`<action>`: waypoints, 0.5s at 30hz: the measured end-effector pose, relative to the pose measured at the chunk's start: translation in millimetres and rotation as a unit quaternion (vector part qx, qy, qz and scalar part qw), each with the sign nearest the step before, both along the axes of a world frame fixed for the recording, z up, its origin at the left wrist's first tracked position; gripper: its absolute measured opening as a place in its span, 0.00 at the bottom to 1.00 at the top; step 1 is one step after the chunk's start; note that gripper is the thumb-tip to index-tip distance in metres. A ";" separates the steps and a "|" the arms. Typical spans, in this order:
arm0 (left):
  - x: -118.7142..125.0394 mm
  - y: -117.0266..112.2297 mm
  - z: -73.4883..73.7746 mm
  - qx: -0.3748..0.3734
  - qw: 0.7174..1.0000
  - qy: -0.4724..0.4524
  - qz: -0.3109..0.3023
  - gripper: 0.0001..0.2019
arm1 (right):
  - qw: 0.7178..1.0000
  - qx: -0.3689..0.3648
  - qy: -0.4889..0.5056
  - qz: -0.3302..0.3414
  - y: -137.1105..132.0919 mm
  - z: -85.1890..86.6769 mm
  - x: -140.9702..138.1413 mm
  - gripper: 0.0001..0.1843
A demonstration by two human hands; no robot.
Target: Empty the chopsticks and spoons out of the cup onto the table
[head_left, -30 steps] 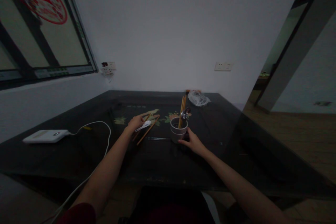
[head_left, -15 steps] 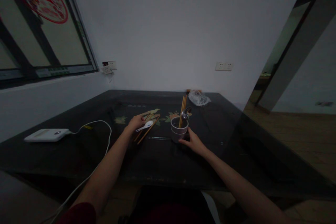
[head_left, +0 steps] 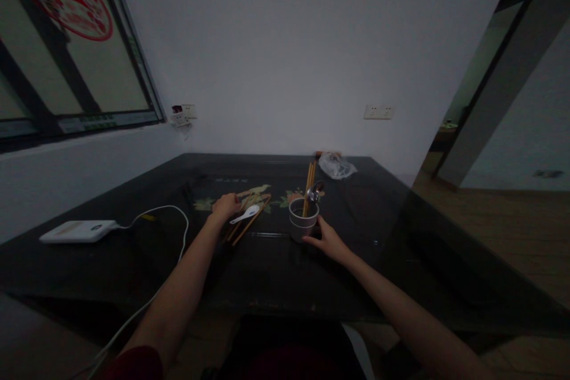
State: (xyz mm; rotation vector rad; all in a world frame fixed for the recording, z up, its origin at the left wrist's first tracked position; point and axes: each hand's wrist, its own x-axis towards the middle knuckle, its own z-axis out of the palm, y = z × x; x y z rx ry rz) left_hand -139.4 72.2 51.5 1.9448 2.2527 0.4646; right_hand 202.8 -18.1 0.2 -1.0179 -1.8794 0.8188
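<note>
My left hand [head_left: 226,206] is closed at the left edge of some loose wooden chopsticks [head_left: 252,221] and appears to pinch one; its fingertips are partly hidden. Just right of that hand, a white spoon [head_left: 246,214] with a small blue mark lies across the chopsticks. My right hand [head_left: 328,239] grips the right side of a grey cup [head_left: 303,225] standing on the table, thumb in front and other fingers behind. Upright chopsticks [head_left: 309,184] and shiny metal spoons [head_left: 315,191] lean in the cup.
The dark glossy table [head_left: 285,279] has a printed flower pattern. At left lies a white power bank [head_left: 78,231] with a white cable [head_left: 186,231] running past my left forearm. A crumpled clear plastic bag [head_left: 337,166] sits at the back, near the wall [head_left: 285,71].
My left hand has shifted slightly left, away from the spoon, and another chopstick end shows beneath it. My right hand and the cup stay in place.
</note>
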 end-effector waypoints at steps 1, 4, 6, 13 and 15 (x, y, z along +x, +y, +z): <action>3.0 -1.2 4.3 0.024 1.000 -0.002 -0.006 0.08 | 1.000 0.001 0.000 -0.002 0.1 -0.1 0.0 0.34; 22.5 -7.8 21.8 0.102 0.994 -0.017 -0.045 0.08 | 1.000 0.006 0.000 -0.008 0.4 -0.8 -0.1 0.35; 44.8 -16.2 34.9 0.163 0.976 -0.068 -0.129 0.08 | 1.000 0.008 0.002 -0.008 0.6 -1.8 -0.1 0.36; 132.7 -52.8 57.9 0.164 0.902 -0.200 -0.346 0.11 | 1.000 0.019 0.017 -0.002 0.9 -3.9 -0.2 0.36; 147.6 -56.1 57.2 0.154 0.905 -0.194 -0.346 0.12 | 1.000 0.019 0.018 -0.003 0.7 -3.0 -0.2 0.36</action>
